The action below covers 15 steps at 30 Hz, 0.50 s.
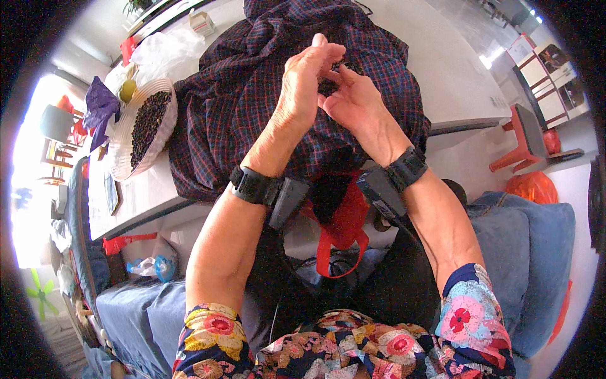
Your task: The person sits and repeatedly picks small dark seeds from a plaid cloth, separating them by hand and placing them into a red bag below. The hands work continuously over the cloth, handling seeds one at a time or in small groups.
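Note:
My left hand [303,83] and my right hand [357,97] are close together over a dark plaid cloth [236,109]. Their palms are partly turned towards each other and the fingers are bent. Small dark granules [327,86] show in the gap between them; whether these are held or lie on the cloth beneath is hidden. At the left, a ribbed, whitish translucent basket [168,106] holds a heap of dark beans or berries [149,125].
The cloth spreads over a white table [454,61]. Left of it are a clear plastic bag [165,52], a purple bag [100,106], a yellow-green fruit [127,90] and a phone-like slab [111,193]. A red strap [343,237] hangs below. A dark-topped red stool [528,132] stands right.

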Tool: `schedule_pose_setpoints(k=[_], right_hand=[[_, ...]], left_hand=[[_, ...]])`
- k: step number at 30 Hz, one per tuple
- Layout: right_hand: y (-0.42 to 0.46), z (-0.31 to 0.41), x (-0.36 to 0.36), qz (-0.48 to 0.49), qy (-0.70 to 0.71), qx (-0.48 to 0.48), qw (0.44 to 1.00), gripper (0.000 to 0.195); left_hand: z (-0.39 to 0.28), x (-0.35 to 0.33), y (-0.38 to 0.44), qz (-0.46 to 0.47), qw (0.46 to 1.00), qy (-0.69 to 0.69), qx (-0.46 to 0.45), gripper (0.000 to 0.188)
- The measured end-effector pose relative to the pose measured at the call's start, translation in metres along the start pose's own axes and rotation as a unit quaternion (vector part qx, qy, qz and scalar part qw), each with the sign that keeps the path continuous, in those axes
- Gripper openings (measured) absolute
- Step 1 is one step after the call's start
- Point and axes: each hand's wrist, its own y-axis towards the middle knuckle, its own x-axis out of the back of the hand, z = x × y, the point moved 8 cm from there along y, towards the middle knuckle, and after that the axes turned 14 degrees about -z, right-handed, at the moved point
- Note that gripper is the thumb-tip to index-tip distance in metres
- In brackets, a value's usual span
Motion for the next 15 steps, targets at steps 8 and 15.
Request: schedule_pose_setpoints(k=[8, 15], right_hand=[[-0.019, 0.011, -0.011, 0.005, 0.036, -0.004, 0.999, 0.026], [-0.067, 0.035, -0.035, 0.115, -0.307, 0.22, 0.919, 0.018]], left_hand=[[-0.013, -0.02, -0.014, 0.075, 0.99, 0.075, -0.097, 0.057], [-0.028, -0.01, -0.013, 0.036, 0.987, 0.048, -0.152, 0.052]])
